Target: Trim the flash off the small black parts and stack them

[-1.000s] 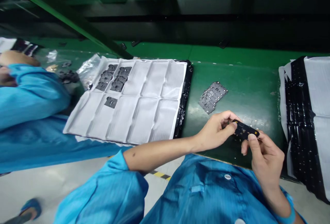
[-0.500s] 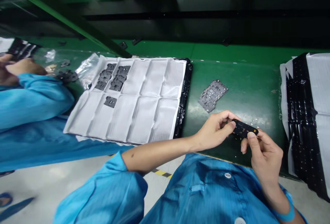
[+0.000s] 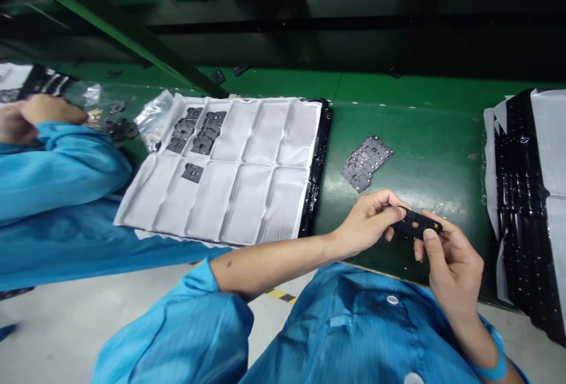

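1. since half a second ago the small black part has tipped flatter between the two hands, so less of its top face shows; the hands themselves have hardly shifted over the desk.
2. to the far left of the hands, a co-worker's hand now lies lower and more open by the loose black pieces than it did before.
3. the left hand reaches in from the left with its forearm bare, fingers curled, and pinches the left end of the black part between thumb and fingertips.
4. the right hand comes up from below right, its thumb on the part's right end beside a small orange spot, its fingers closed narrow beneath.
5. the part thus bridges the two hands, held just above the desk's near edge.
6. a fanned stack of black plates lies on the desk just beyond the left hand, apart from it.
7. further left of the left hand sits a white tray with black parts in its far-left pockets.
8. right of the right hand stands a pile of black trays, well apart.
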Motion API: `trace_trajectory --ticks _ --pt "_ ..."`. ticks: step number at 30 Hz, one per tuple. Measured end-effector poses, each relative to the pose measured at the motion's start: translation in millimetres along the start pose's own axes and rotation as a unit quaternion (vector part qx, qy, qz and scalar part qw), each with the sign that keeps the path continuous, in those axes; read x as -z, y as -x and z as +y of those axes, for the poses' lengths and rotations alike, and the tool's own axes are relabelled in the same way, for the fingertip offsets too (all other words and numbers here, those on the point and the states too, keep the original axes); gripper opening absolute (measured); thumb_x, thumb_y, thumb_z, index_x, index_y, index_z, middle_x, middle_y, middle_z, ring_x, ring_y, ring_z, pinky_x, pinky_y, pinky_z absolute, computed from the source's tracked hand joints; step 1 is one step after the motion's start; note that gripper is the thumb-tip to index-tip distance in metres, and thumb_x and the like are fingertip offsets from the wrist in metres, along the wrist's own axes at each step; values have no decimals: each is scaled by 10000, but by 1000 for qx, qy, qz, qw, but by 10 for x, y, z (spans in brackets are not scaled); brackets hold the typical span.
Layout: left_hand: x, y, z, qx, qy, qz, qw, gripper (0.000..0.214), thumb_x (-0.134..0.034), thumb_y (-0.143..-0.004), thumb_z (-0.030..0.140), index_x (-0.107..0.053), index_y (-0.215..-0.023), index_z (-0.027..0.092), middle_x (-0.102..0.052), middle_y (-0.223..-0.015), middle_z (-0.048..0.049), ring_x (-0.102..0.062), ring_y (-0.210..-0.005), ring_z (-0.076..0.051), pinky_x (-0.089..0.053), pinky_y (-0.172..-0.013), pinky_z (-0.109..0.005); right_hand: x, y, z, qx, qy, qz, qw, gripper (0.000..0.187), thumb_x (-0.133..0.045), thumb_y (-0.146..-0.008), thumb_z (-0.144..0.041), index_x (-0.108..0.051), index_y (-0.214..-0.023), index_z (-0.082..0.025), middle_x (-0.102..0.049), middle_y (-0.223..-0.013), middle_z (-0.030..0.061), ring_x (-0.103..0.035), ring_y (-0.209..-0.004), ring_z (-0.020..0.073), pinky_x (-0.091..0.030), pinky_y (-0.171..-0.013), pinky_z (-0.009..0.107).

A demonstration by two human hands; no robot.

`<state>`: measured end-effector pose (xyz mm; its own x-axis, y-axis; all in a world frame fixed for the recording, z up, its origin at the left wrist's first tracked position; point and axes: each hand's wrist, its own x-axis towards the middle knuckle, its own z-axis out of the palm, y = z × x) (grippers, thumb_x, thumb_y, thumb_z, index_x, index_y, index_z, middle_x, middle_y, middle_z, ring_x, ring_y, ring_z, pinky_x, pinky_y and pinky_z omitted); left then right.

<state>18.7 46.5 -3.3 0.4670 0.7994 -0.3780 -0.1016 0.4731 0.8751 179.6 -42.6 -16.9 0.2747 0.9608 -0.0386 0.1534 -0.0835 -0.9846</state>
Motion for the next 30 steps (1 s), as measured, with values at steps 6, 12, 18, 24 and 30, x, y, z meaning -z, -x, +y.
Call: trace_trajectory --ticks 6,12,18,24,30 --pt "-50 98 42 17 -18 22 999 224 -680 -917 364 -595 -860 165 -639 -763 15 -465 -559 -54 -332 -502 -179 -42 6 -7 -9 -37 4 999 207 -608 -1053 -277 -759 -1174 -203 -636 -640 -46 -591 -485 117 -497 -501 234" --pt "-27 167 72 -2 -73 -36 997 332 -651 -992 486 -594 -988 158 -528 -595 72 -471 -454 -64 -305 -475 -187 -43 15 54 0 -30 39 999 189 -601 -1065 -271 -771 -1100 -197 -588 -593 -66 -535 -440 96 -429 -457 213" --pt "-12 188 55 -8 -73 -35 997 411 -668 -996 559 -597 -1002 154 -517 -556 76 -466 -444 -66 -297 -465 -179 -54 13 27 0 -35 49 998 208 -601 -1066 -297 -780 -1082 -193 -649 -704 -31 -554 -461 91 -457 -463 224" --pt "7 204 27 -26 -74 -33 996 427 -672 -1000 568 -615 -1000 145 -545 -614 50 -499 -494 -75 -341 -488 -190 -56 -1 7 -4 -50 36 998 217 -606 -1068 -309 -790 -1068 -195 -637 -699 -29 -538 -476 84 -458 -469 209" --pt "22 268 13 -24 -94 -31 995 420 -668 -1005 564 -635 -1006 146 -568 -662 28 -515 -522 -87 -359 -514 -218 -33 -18 -19 -29 -32 24 999 229 -624 -1055 -330 -798 -1031 -184 -531 -570 -62 -474 -454 83 -396 -443 197"
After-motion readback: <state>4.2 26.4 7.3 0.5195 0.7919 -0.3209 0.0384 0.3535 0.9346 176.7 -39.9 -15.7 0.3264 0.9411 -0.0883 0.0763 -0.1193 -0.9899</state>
